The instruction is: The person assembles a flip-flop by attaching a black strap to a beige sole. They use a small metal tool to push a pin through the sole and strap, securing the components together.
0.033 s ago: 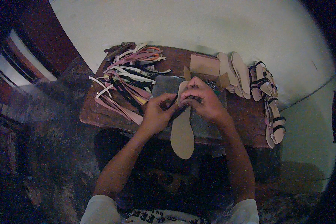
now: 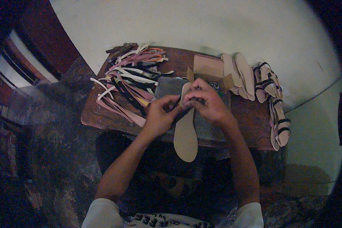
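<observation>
A beige shoe sole [image 2: 186, 142] lies lengthwise in front of me, its rounded near end sticking out past the table's front edge. Over its upper part my two hands meet, fingertips almost touching. My left hand [image 2: 161, 114] pinches a dark strap [image 2: 176, 121] at the sole's left side. Bent over the sole from the right, my right hand [image 2: 207, 100] has thumb and fingers pressed together at the same strap. The exact grip point is hidden by my fingers.
On the wooden table [image 2: 250, 121], a pile of coloured strips [image 2: 129, 83] lies left. Behind my right hand stands an open cardboard box [image 2: 209, 66] with small pieces inside. Stacked beige soles [image 2: 244, 74] and strapped sandals [image 2: 281, 123] line the right side, near a pale wall [image 2: 186, 22].
</observation>
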The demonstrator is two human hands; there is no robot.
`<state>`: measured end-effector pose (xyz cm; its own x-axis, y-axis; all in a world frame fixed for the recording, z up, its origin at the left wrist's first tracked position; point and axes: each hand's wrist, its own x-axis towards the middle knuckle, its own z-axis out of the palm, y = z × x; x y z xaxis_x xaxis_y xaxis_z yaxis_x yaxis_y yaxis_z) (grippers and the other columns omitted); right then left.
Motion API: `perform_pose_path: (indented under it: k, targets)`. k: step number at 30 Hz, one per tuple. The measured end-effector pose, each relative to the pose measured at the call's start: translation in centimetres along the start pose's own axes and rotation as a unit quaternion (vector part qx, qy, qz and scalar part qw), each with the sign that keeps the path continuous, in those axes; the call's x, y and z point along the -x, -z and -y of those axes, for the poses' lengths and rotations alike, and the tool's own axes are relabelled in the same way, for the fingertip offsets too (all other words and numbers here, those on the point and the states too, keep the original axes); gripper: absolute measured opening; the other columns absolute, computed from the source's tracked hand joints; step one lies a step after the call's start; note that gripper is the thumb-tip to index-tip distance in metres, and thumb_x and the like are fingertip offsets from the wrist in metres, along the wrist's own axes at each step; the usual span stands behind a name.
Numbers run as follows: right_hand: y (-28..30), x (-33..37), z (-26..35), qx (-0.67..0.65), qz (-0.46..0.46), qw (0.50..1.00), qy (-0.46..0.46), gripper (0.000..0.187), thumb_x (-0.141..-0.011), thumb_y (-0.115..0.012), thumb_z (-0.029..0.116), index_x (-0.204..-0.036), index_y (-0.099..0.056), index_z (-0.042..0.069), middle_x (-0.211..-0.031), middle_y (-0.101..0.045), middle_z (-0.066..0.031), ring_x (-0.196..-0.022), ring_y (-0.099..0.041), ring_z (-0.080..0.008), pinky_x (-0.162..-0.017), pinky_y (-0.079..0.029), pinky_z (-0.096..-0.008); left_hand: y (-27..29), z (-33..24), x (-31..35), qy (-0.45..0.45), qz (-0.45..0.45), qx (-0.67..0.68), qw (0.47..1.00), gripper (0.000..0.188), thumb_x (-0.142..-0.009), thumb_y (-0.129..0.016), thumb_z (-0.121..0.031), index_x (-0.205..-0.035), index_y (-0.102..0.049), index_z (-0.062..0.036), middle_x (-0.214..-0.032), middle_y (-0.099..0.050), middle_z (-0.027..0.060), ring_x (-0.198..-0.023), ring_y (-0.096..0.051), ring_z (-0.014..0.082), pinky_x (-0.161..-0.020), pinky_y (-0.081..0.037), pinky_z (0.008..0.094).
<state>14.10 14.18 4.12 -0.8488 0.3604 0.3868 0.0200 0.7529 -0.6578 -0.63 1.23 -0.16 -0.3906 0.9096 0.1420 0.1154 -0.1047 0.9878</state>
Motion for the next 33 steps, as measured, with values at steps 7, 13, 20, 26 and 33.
perform_pose_path:
  k: [7, 13, 20, 26, 33]
  targets:
    - [-0.1, 0.0, -0.2, -0.015, 0.009, 1.000, -0.016, 0.014, -0.077, -0.074, 0.005, -0.090, -0.068, 0.005, -0.091, -0.046, -0.0048, -0.090, -0.052, -0.0192, -0.082, -0.044, -0.0315, 0.2, 0.9, -0.1, -0.009, -0.003, -0.024, 1.000, 0.028, -0.081, -0.079, -0.014, -0.105, -0.070, -0.0025, -0.082, -0.067, -0.0002, -0.074, -0.055, 0.0045, -0.067, -0.046, 0.0228]
    - [0.0, 0.0, -0.3, -0.012, 0.008, 1.000, -0.002, 0.011, -0.080, -0.072, 0.009, -0.089, -0.067, 0.005, -0.092, -0.046, -0.0053, -0.090, -0.052, -0.0201, -0.081, -0.044, -0.0324, 0.1, 0.3, 0.0, -0.002, 0.001, -0.034, 0.999, 0.027, -0.082, -0.078, -0.014, -0.105, -0.070, -0.0030, -0.083, -0.068, 0.0006, -0.073, -0.055, 0.0050, -0.066, -0.046, 0.0233]
    - [0.2, 0.0, 0.0, -0.016, 0.014, 1.000, -0.010, 0.011, -0.080, -0.071, 0.007, -0.090, -0.066, 0.005, -0.094, -0.048, -0.0059, -0.092, -0.054, -0.0209, -0.082, -0.044, -0.0329, 0.0, -0.7, 0.1, 0.011, 0.008, 0.007, 1.000, 0.030, -0.083, -0.077, -0.017, -0.108, -0.069, -0.0022, -0.089, -0.071, 0.0033, -0.077, -0.060, 0.0062, -0.070, -0.049, 0.0245]
    - [0.0, 0.1, 0.2, -0.030, 0.012, 0.999, -0.034, 0.011, -0.080, -0.071, 0.004, -0.089, -0.066, 0.005, -0.095, -0.049, -0.0060, -0.093, -0.054, -0.0204, -0.082, -0.045, -0.0327, 0.1, -0.3, 0.0, 0.025, 0.015, 0.001, 1.000, 0.032, -0.084, -0.077, -0.019, -0.110, -0.069, -0.0023, -0.088, -0.071, 0.0034, -0.077, -0.059, 0.0064, -0.069, -0.048, 0.0244]
    - [0.2, -0.2, 0.9, -0.018, 0.002, 0.998, -0.054, 0.030, -0.079, -0.073, 0.007, -0.108, -0.064, 0.010, -0.108, -0.049, -0.0060, -0.095, -0.055, -0.0195, -0.082, -0.046, -0.0325, 0.2, 0.9, -0.2, 0.018, 0.018, -0.023, 0.999, 0.032, -0.085, -0.076, -0.020, -0.111, -0.068, -0.0024, -0.091, -0.070, 0.0039, -0.080, -0.061, 0.0077, -0.072, -0.050, 0.0251]
